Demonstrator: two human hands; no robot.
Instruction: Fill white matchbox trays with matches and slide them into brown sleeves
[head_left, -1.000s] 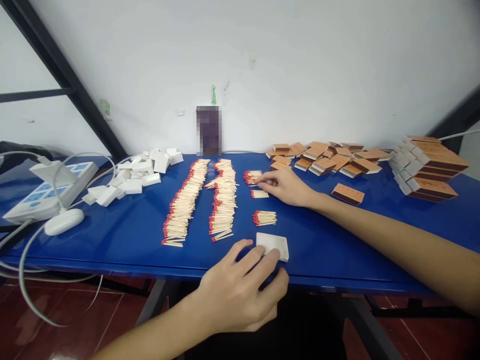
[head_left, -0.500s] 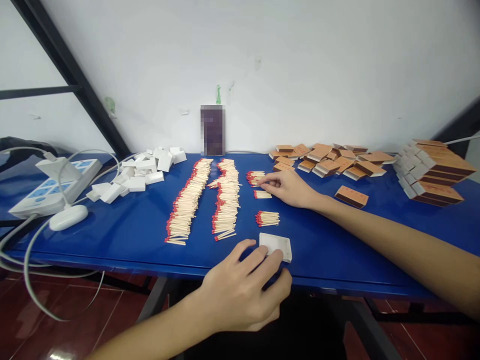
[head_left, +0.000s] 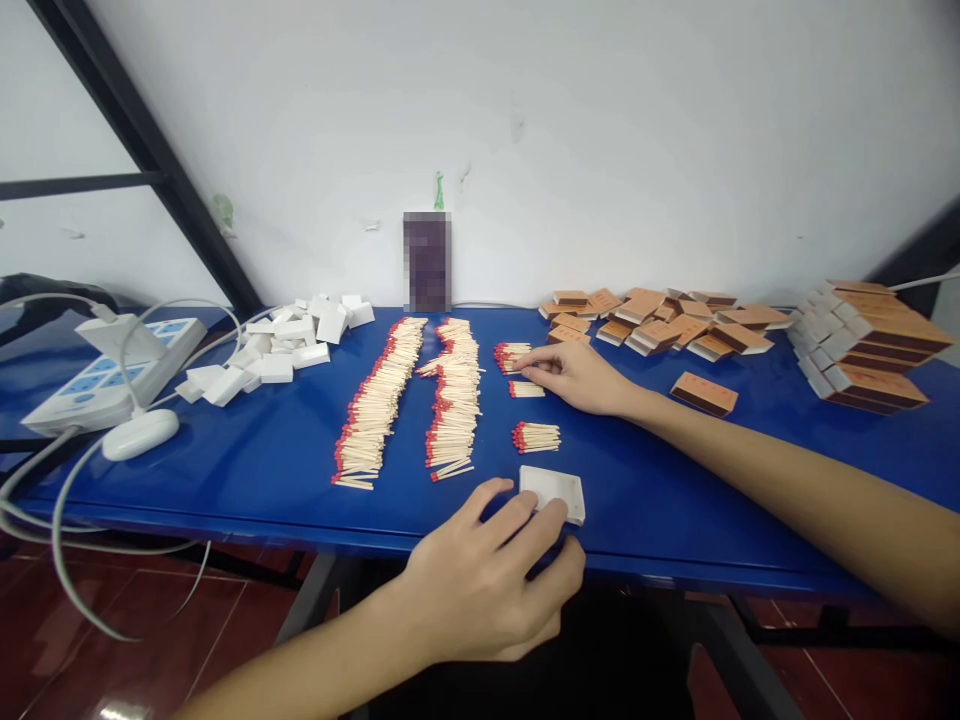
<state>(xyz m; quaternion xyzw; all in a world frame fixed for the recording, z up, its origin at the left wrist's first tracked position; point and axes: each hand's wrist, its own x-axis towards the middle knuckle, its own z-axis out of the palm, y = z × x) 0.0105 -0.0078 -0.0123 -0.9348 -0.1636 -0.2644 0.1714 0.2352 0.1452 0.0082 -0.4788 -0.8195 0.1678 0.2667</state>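
Note:
My left hand (head_left: 495, 575) is spread palm down at the table's front edge, with fingertips resting on the near side of a shallow white matchbox tray (head_left: 568, 485). No matches show in the visible part of the tray. Farther back, my right hand (head_left: 574, 374) has its thumb and fingers pinched at the stick ends of a small pile of red-headed matches (head_left: 510, 357). Just below its fingertips lies a small row of matches (head_left: 526, 389). Another little bundle of matches (head_left: 538, 437) sits between that row and the tray.
Two long columns of matches (head_left: 371, 400) (head_left: 454, 400) run down the blue table (head_left: 255, 450). White trays (head_left: 277, 345) are heaped at back left, near a power strip (head_left: 112, 380) with cables. Orange matchbox sleeves (head_left: 660, 320) are heaped at back right, beside stacked matchboxes (head_left: 877, 345).
Both hands keep almost the same place and pose. The whole view has shifted very slightly.

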